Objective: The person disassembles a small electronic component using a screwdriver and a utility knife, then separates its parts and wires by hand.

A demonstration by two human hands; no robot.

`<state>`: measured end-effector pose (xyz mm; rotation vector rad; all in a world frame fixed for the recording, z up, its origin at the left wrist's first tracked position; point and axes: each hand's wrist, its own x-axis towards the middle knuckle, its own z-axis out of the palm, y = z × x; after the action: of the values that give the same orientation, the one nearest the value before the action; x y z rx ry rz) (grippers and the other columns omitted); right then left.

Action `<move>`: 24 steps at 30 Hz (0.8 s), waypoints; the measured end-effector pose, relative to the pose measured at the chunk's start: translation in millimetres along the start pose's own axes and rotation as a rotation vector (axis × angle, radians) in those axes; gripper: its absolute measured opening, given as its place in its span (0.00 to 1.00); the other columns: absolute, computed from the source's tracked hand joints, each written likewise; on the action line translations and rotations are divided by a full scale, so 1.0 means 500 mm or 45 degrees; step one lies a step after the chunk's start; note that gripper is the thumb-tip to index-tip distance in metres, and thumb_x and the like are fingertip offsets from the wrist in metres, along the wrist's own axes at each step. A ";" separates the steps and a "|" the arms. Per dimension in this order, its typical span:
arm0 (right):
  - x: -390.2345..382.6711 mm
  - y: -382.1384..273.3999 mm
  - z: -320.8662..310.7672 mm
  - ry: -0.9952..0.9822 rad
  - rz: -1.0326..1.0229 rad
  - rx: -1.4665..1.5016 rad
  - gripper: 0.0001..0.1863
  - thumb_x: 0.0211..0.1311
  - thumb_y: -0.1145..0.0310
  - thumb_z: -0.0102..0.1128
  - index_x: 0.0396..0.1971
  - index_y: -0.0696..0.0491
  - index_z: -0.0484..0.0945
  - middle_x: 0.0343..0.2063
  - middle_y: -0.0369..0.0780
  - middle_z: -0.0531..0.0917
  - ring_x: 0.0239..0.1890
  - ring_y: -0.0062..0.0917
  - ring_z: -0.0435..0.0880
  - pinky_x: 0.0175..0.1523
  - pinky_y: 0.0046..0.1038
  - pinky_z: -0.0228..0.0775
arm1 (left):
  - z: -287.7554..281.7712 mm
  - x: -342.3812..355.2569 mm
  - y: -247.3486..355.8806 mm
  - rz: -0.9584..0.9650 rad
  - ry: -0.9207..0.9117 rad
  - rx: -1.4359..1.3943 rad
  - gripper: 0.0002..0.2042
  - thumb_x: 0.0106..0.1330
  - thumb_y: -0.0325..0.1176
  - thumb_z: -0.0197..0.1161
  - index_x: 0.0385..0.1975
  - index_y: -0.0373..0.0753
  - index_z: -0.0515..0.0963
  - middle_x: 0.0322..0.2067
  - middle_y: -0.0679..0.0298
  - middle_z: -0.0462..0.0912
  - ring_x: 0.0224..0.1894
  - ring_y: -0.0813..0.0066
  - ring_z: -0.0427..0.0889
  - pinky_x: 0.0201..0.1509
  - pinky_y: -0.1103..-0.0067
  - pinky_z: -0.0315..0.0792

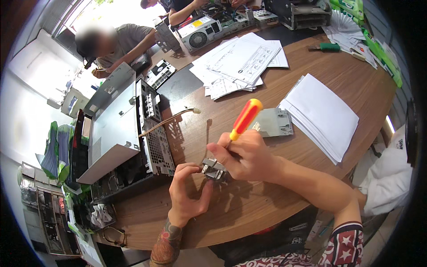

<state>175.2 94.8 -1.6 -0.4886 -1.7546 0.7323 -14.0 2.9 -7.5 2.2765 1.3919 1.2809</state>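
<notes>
My left hand (pixel 190 192) pinches a small grey metal part (pixel 214 169) with a dark body between thumb and fingers, just above the wooden table. In my right hand (pixel 249 155) is a screwdriver (pixel 246 119) with a red and yellow handle, tilted with its handle up and away to the right. Its shaft runs down behind my fingers toward the metal part; whether the tip touches it is hidden. A flat grey metal plate (pixel 274 123) lies just beyond my right hand.
To the left stands an opened computer case (pixel 116 129) with a loose cable (pixel 171 120). Paper stacks (pixel 318 115) and scattered printed sheets (pixel 242 60) lie on the table (pixel 356 66). A green-handled tool (pixel 328 46) is at the far right. Other people work across the table near another computer (pixel 202 35).
</notes>
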 end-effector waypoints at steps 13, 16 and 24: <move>0.001 0.013 -0.002 -0.161 -0.104 -0.166 0.17 0.67 0.66 0.64 0.18 0.56 0.75 0.13 0.43 0.75 0.14 0.38 0.76 0.21 0.36 0.64 | -0.003 0.006 0.006 -0.002 -0.038 0.059 0.22 0.53 0.20 0.70 0.48 0.33 0.73 0.41 0.50 0.79 0.41 0.56 0.82 0.45 0.71 0.77; 0.006 0.011 -0.008 -0.135 -0.213 -0.197 0.15 0.65 0.70 0.66 0.19 0.56 0.75 0.12 0.41 0.73 0.13 0.34 0.74 0.21 0.34 0.61 | -0.008 0.008 0.009 0.006 -0.046 0.079 0.21 0.53 0.21 0.70 0.48 0.34 0.75 0.42 0.51 0.79 0.40 0.55 0.82 0.44 0.71 0.77; 0.024 0.006 -0.039 -0.090 -0.277 -0.262 0.16 0.64 0.71 0.67 0.17 0.54 0.73 0.11 0.39 0.70 0.11 0.34 0.71 0.19 0.32 0.59 | -0.009 0.010 0.008 0.033 -0.060 0.113 0.20 0.54 0.22 0.71 0.47 0.35 0.76 0.42 0.53 0.79 0.39 0.56 0.82 0.40 0.71 0.77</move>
<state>190.2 109.1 8.4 -0.4047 -1.9243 0.4223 -13.9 3.4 0.1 2.3736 1.4351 1.1877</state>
